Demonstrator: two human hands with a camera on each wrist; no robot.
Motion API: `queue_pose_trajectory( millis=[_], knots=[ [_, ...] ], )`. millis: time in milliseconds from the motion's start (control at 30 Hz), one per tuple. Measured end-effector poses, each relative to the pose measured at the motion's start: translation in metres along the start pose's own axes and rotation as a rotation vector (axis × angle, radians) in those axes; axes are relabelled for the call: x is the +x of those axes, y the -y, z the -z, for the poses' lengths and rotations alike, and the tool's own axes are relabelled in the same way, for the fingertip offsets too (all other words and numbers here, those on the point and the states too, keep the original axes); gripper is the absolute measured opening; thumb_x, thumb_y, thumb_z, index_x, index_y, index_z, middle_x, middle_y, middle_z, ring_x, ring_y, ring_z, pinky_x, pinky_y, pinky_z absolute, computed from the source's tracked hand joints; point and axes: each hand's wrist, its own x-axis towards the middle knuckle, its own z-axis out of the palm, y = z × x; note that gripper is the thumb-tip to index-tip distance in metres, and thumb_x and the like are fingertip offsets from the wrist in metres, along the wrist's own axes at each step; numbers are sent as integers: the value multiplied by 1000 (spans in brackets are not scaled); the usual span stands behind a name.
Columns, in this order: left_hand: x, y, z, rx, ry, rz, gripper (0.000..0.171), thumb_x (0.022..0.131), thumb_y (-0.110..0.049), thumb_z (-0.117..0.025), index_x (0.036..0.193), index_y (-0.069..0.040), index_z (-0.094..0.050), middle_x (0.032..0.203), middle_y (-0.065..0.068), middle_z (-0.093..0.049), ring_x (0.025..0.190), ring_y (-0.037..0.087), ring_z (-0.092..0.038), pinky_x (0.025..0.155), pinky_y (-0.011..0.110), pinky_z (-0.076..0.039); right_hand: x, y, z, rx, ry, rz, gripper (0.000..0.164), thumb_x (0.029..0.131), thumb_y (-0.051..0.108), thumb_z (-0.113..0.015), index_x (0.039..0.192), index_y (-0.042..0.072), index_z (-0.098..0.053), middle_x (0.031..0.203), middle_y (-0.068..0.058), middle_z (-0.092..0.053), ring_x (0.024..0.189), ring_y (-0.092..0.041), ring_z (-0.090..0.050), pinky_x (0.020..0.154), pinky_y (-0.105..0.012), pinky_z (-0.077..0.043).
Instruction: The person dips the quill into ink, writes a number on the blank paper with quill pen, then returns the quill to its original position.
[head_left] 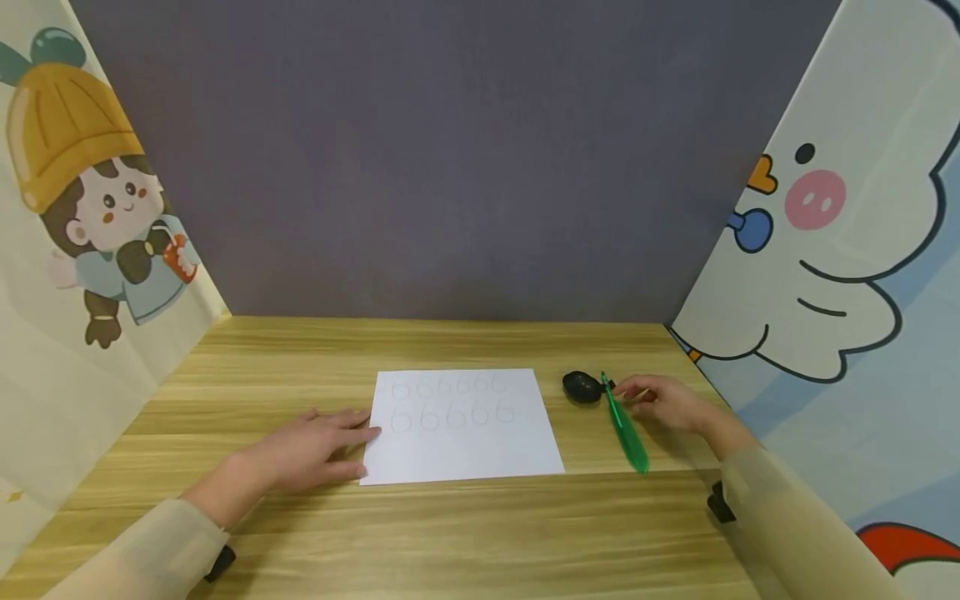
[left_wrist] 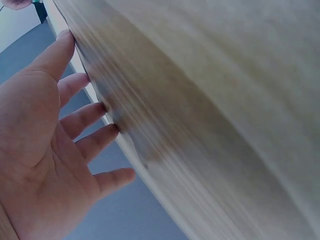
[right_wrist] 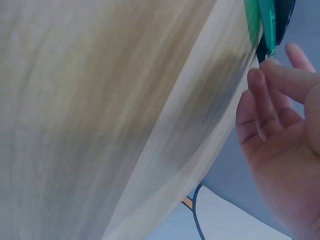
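A white sheet of paper [head_left: 465,454] lies on the wooden table, with two rows of faint, 6-like figures on it. My left hand [head_left: 318,450] rests at the sheet's left edge, fingers spread; the left wrist view shows this hand [left_wrist: 55,135] from the palm side. Right of the paper, a slim green tapered object [head_left: 628,433], perhaps a pen, lies against the stub of a rounded black object [head_left: 582,387]. My right hand [head_left: 667,402] is beside them. In the right wrist view, its thumb and fingertips [right_wrist: 256,77] meet by the green object's end [right_wrist: 269,30]; whether they pinch it is hidden.
A dark grey panel [head_left: 450,167] rises behind the table [head_left: 480,533]. Printed walls with a cartoon child [head_left: 120,208] and a white cartoon bird [head_left: 862,225] border the left and right sides.
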Motion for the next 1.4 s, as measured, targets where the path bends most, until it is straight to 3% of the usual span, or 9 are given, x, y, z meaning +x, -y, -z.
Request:
queue_pose_trajectory(
  millis=[333, 700, 867, 1200, 1400],
  knots=[
    [-1, 0, 0, 1, 1, -10, 66, 107, -55, -67, 160, -16, -60, 170, 20, -49, 154, 48, -49, 117, 82, -39, 10, -9, -1, -1, 52, 19, 39, 102, -8, -66, 136, 9, -76, 122, -13, -76, 109, -27, -72, 91, -40, -62],
    [1, 0, 0, 10, 1, -10, 67, 107, -55, -67, 160, -16, -59, 170, 20, -48, 155, 48, -48, 118, 80, -40, 13, -5, -7, 46, 62, 12, 38, 103, -10, -63, 133, 6, -78, 140, -25, -71, 123, -41, -72, 99, -45, -64],
    [1, 0, 0, 15, 2, -8, 67, 107, -56, -67, 160, -16, -59, 170, 21, -48, 155, 48, -48, 118, 79, -40, 12, -3, -9, 43, 49, 17, 38, 101, -12, -62, 131, 5, -78, 138, -26, -72, 124, -43, -71, 101, -49, -63],
    [1, 1, -2, 18, 4, -6, 68, 106, -56, -67, 160, -16, -59, 170, 20, -49, 154, 48, -49, 117, 79, -41, 13, -6, -13, 36, 11, 34, 35, 101, -10, -64, 123, 10, -82, 129, -15, -77, 126, -40, -71, 94, -22, -59],
    [1, 1, -2, 14, -2, -9, 68, 106, -56, -67, 160, -16, -59, 170, 21, -49, 154, 48, -49, 117, 79, -42, 8, -6, -11, 8, -18, 64, 28, 104, -4, -67, 122, 11, -82, 127, -14, -79, 114, -28, -73, 88, -24, -59]
  ],
)
